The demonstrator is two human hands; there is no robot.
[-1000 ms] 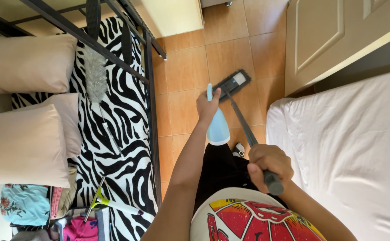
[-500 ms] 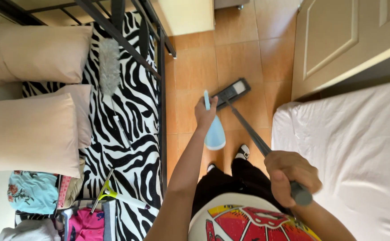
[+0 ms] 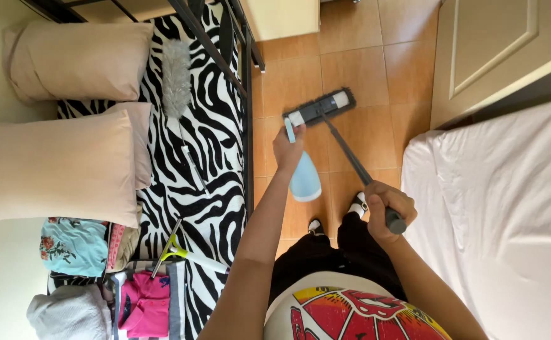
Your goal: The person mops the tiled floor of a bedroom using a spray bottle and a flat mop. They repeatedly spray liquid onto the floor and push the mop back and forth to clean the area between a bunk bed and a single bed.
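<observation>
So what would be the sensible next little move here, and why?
Probably squeeze the trigger of the blue spray bottle: the left hand holds it aimed down at the tiled floor, just beside the flat mop head, while the right hand grips the mop handle.

We find no boxes, cartons, signs or screens anywhere in view. The only container we see is a pale blue spray bottle (image 3: 303,177), rounded and plain, with a light blue nozzle at its top. It hangs over the orange tiled floor (image 3: 357,50), between the zebra-striped bed (image 3: 215,126) and the white bed (image 3: 508,214). We can make out no label on its visible side. Its neck is clasped in our left hand (image 3: 288,148), so that part is hidden from us.
</observation>
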